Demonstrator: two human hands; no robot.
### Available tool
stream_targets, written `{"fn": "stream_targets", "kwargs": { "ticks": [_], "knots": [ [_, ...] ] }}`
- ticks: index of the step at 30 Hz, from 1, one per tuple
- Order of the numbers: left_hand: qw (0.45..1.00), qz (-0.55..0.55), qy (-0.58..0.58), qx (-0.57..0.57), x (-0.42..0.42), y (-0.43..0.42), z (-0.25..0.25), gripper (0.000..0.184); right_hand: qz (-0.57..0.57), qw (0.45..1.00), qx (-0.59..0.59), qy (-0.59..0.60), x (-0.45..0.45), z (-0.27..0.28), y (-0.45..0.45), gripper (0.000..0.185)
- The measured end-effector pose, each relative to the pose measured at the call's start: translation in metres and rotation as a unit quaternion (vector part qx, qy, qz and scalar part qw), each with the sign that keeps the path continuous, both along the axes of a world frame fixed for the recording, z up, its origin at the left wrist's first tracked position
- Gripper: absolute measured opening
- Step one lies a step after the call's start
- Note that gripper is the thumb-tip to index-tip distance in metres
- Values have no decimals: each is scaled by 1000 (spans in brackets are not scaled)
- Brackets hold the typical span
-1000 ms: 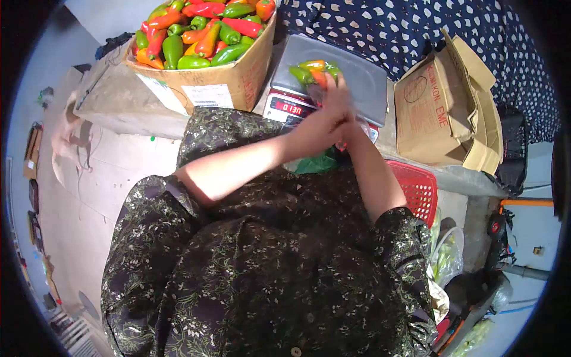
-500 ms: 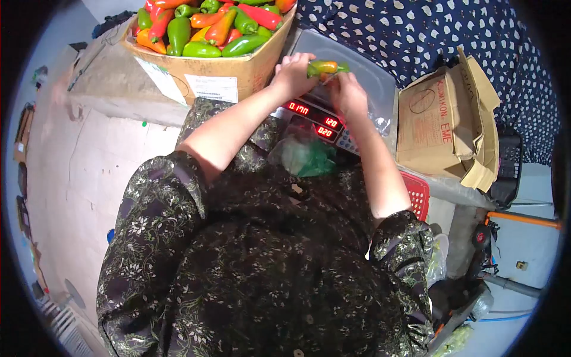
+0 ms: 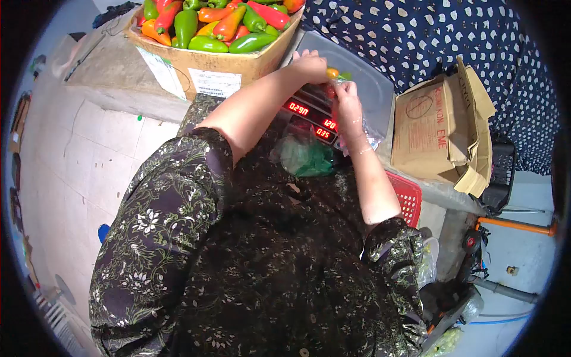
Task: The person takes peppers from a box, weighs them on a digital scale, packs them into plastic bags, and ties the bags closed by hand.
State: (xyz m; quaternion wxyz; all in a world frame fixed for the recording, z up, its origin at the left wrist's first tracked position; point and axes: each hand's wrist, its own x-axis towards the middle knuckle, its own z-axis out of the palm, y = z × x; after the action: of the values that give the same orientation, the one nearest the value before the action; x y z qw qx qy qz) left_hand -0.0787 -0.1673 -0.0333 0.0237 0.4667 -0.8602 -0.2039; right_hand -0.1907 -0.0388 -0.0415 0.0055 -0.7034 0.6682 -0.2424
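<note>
My left hand is curled over the scale tray, its fingers closed around an orange and green pepper whose end sticks out toward the right. My right hand pinches the edge of a clear plastic bag, which hangs down beside the wrist. Something red shows through between the hands, partly hidden. Both hands are above the clear tray of a digital scale. Red digits glow on its display, reading about 0.290, 1.20 and 0.35.
A cardboard box heaped with red, green and orange peppers stands at upper left. Folded cardboard leans at right. A green and clear plastic bundle lies before the scale, near a red perforated basket. Dark patterned cloth hangs behind.
The pepper has turned and sits more inside my left hand. My right hand has moved slightly down, pinching the bag. The display has risen from 0.170 to 0.290 and from 0.20 to 0.35.
</note>
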Motion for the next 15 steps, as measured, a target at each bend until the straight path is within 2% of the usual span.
{"fn": "stream_targets", "kwargs": {
  "ticks": [4, 7, 10, 13, 15],
  "knots": [
    [999, 0, 16, 33, -5, -6, -6, 55, 39, 998, -40, -5, -8, -9, 4, 28],
    [995, -47, 63, 58, -13, -12, -21, 51, -29, 995, -98, -15, -13, -23, 2, 20],
    [988, -5, 151, 33, -9, 4, -19, 41, -115, 993, -29, 1, -19, -20, 3, 11],
    [970, -1, 213, 115, -7, -2, -23, 34, -81, 996, -36, 21, -25, -18, 4, 9],
    [971, -7, 231, 66, -5, 4, -24, 30, -87, 995, -37, 45, -27, -19, 5, 11]
  ]
}}
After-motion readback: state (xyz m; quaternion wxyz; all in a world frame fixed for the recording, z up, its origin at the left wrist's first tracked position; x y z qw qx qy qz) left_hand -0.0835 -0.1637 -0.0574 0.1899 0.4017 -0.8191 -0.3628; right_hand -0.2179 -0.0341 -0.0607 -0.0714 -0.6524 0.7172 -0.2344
